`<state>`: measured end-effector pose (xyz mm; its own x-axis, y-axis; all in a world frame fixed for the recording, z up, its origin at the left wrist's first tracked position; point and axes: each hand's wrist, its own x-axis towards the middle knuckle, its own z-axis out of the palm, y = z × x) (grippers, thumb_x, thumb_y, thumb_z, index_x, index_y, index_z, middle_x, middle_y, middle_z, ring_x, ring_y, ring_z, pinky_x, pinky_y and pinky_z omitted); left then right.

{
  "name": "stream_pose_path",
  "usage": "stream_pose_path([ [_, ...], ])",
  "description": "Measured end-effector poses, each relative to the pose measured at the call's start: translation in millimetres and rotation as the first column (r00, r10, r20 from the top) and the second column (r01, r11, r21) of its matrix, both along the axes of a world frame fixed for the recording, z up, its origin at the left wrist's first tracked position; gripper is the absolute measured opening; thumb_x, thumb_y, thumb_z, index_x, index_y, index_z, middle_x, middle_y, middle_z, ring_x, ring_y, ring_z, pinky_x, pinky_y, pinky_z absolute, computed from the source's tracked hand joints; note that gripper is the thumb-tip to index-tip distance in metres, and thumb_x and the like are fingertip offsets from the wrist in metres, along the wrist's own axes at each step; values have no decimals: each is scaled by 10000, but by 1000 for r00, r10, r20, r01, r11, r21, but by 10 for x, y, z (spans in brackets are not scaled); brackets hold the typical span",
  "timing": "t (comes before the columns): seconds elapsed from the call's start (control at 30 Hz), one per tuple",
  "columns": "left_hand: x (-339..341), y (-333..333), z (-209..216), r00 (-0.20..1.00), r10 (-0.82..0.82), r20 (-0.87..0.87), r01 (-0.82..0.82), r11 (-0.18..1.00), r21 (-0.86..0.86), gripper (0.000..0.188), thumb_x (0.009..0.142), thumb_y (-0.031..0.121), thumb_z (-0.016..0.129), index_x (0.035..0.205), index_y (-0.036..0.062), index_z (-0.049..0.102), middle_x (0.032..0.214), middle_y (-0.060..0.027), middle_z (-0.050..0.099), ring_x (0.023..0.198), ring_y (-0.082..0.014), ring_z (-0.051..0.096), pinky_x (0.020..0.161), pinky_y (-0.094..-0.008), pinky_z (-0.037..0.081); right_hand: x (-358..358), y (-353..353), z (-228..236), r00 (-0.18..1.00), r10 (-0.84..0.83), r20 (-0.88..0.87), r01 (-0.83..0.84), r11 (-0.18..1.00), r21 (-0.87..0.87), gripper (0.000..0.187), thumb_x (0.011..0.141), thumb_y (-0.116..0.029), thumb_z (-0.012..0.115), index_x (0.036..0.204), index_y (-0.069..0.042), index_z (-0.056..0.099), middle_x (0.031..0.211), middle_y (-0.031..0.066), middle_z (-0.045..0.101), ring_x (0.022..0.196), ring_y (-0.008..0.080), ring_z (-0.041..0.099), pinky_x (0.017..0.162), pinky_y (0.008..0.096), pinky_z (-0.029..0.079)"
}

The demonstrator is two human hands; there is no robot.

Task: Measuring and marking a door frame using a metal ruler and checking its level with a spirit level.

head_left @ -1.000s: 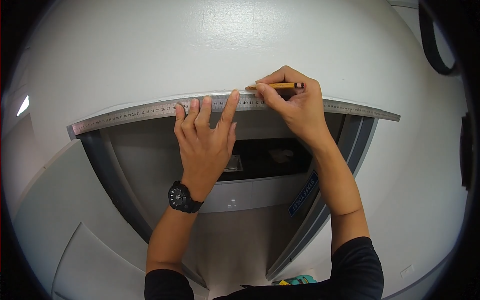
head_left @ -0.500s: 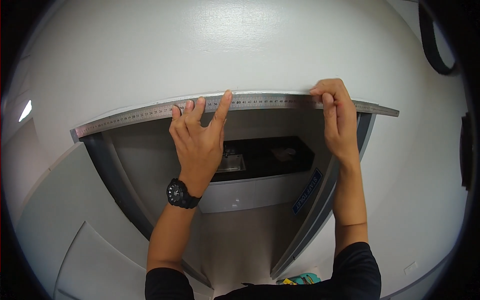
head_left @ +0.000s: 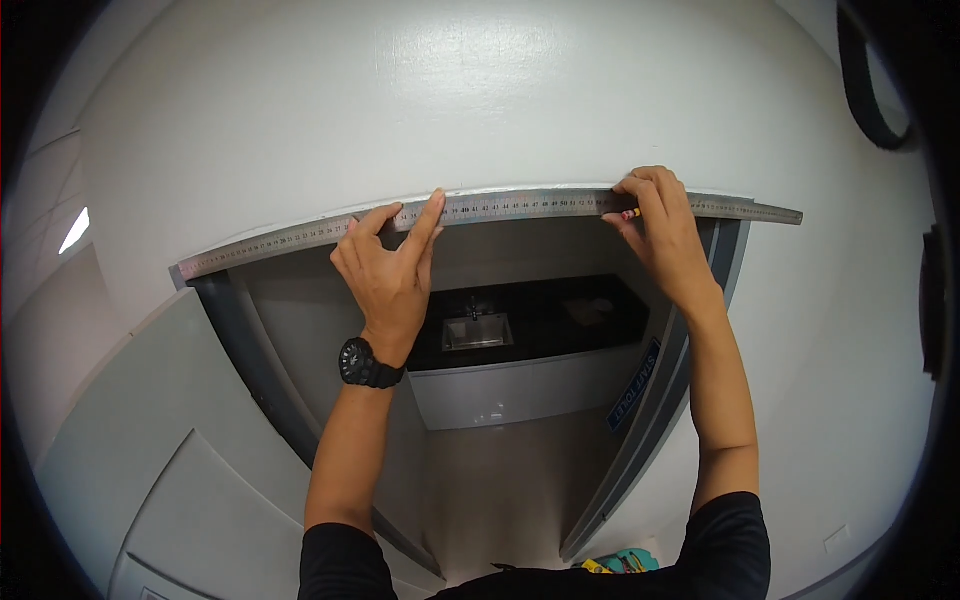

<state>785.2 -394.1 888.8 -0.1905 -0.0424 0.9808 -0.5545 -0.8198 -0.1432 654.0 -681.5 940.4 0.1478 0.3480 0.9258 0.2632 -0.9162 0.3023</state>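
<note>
A long steel ruler [head_left: 520,206] lies across the top of a grey door frame [head_left: 733,245], its right end reaching past the frame. My left hand [head_left: 382,282], with a black watch [head_left: 366,363] on the wrist, grips the ruler left of its middle, fingers pressed on its face and upper edge. Farther right, my right hand [head_left: 672,238] is closed at the ruler, its fingers over the upper edge and thumb below. Between them shows the small red-and-yellow end of what looks like a pencil [head_left: 630,214]; the rest is hidden.
A pale door [head_left: 130,400] stands swung out at the left. Through the doorway are a dark counter [head_left: 540,325] with a steel sink [head_left: 477,332] and a blue sign [head_left: 634,385]. Tools lie in a teal tray [head_left: 640,556] low down. A black strap [head_left: 868,90] hangs upper right.
My right hand has turned, its thumb dropping below the ruler, and the pencil's end now shows. My left fingers have shifted a little along the ruler. The whole view has moved slightly.
</note>
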Motion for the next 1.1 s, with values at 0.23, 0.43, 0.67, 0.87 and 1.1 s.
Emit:
stream_pose_path([
  [0.23,-21,145,135,994,-107,9,107,994,39,434,852,257,821,1280,296,760,1223,-38,604,1056,-227,494,950,-386,347,-3,-17,73,991,112,-67,-110,993,31,343,829,-57,804,1104,-26,601,1101,130,574,1006,311,576,867,406,487],
  [0.43,-69,224,154,978,-203,-47,205,978,43,371,878,336,780,1249,324,773,1228,-32,585,1140,-241,449,1013,-414,292,-37,99,111,993,106,-60,-106,994,2,327,828,-68,809,1085,-28,610,1095,124,577,985,310,575,849,409,493],
  [0.67,-152,162,163,969,-246,-34,247,969,13,359,847,280,836,1203,296,795,1218,-15,582,1142,-232,440,1019,-414,269,-59,83,86,989,133,-69,-132,991,23,332,821,-72,814,1087,-32,621,1081,119,580,981,305,576,848,410,491],
  [0.87,-167,128,162,967,-256,-10,256,967,-6,386,792,251,879,1170,291,808,1204,-9,581,1134,-223,435,1009,-406,266,-58,58,81,980,179,-87,-173,982,69,323,816,-89,821,1072,-29,633,1067,115,579,976,300,577,843,410,489],
  [1.1,-165,113,174,968,-250,10,250,968,-7,367,790,266,882,1150,290,816,1192,-1,574,1109,-216,427,996,-390,261,-44,37,81,975,203,-89,-192,975,114,326,792,-110,841,1053,-36,659,1044,98,589,968,288,573,845,407,475],
])
